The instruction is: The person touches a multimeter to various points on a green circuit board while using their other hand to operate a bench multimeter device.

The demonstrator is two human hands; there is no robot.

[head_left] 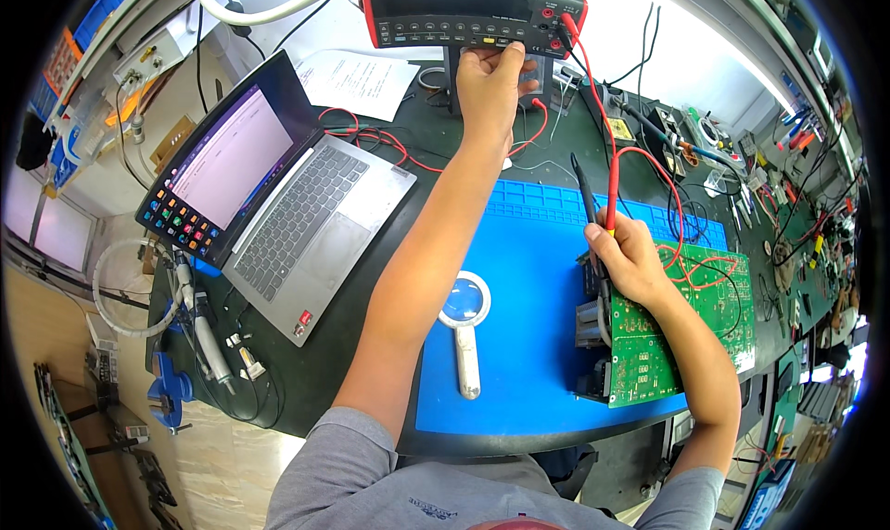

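Note:
My left hand reaches up to the black-and-red benchtop multimeter, a fingertip on a button along its lower front; its other fingers curl, and what they hold, if anything, is hidden. My right hand grips a black test probe and a red one, both upright, their leads running from it. Beneath that hand lies a green circuit board with dark components at its left edge, on a blue mat.
A white-handled magnifier lies on the mat. An open laptop stands at left, papers behind it. A blue clamp and cables are at the lower left. Tools and wires crowd the right rear.

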